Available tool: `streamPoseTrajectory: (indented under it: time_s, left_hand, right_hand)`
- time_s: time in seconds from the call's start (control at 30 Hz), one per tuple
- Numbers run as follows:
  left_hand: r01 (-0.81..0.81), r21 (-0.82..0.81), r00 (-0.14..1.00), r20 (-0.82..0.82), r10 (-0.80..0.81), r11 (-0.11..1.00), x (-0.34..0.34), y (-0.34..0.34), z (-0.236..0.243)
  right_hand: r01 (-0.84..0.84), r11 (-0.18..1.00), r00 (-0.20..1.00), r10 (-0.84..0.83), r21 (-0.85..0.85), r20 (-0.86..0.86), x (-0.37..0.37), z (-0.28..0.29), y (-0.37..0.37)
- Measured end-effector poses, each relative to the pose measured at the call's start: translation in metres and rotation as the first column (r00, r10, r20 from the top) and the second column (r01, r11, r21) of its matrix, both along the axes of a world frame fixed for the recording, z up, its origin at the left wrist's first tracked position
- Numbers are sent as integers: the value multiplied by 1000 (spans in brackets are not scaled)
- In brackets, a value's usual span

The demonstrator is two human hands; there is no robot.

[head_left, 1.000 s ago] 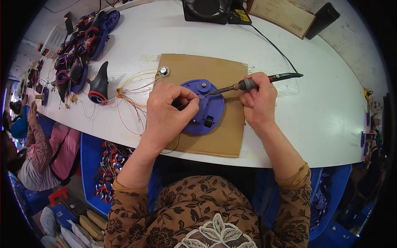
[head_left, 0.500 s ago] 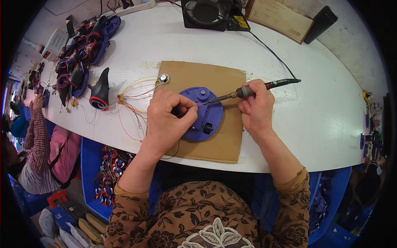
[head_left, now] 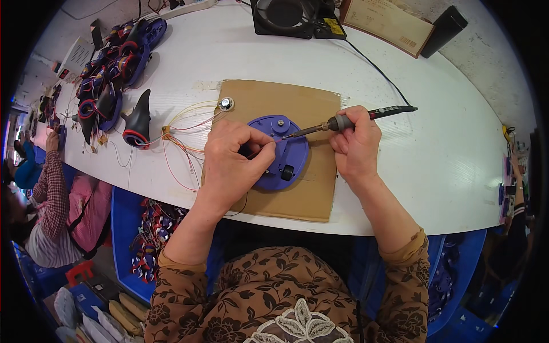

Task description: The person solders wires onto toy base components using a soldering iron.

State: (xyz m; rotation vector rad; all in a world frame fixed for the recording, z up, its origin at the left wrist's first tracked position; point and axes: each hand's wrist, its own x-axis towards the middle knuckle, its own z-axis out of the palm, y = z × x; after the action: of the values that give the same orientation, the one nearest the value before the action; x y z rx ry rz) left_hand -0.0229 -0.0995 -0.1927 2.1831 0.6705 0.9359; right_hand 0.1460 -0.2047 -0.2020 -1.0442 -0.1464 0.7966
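Note:
A soldering iron point(head_left: 329, 124) is gripped in my right hand point(head_left: 357, 140), its tip reaching left over a purple oval plastic base point(head_left: 294, 150). My left hand point(head_left: 237, 157) pinches a thin wire, its end close to the iron's tip above the base. Whether tip and wire touch I cannot tell. A small black wheel point(head_left: 287, 172) sits in the base, which rests on a cardboard sheet point(head_left: 320, 194). A round silver speaker point(head_left: 226, 104) lies at the sheet's upper left, with yellow and red wires running to a small circuit board point(head_left: 166, 132).
Left of the board stands a black horn-shaped shell point(head_left: 138, 122) with a red ring. Several similar purple-and-black assemblies point(head_left: 108, 86) line the far left. A black fan point(head_left: 284, 17) stands at the back. Blue bins point(head_left: 124, 240) flank me below the table edge; another person point(head_left: 50, 188) works at left.
The iron and wire remain almost in place, the iron's tip shifting slightly left and up. The view has shifted a little, so the cardboard appears slightly higher.

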Motion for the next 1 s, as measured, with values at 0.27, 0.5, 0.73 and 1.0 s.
streamPoseTrajectory:
  time_s: [0.27,0.5,0.73,1.0]
  left_hand:
    - [-4,24,1000,2,4,1000,0,0,0]
    - [-16,3,1000,15,16,1000,1,-1,-1]
    - [-12,25,1000,10,12,1000,1,0,-2]
    - [24,61,999,-35,-21,998,-1,0,0]
  right_hand:
    - [-1,1000,1000,1,-12,-4,0,1,0]
    - [8,1000,1000,-8,9,-26,1,0,-1]
    - [10,1000,1000,-10,-3,-29,0,2,0]
    - [15,1000,1000,-15,-8,-20,-1,2,-1]
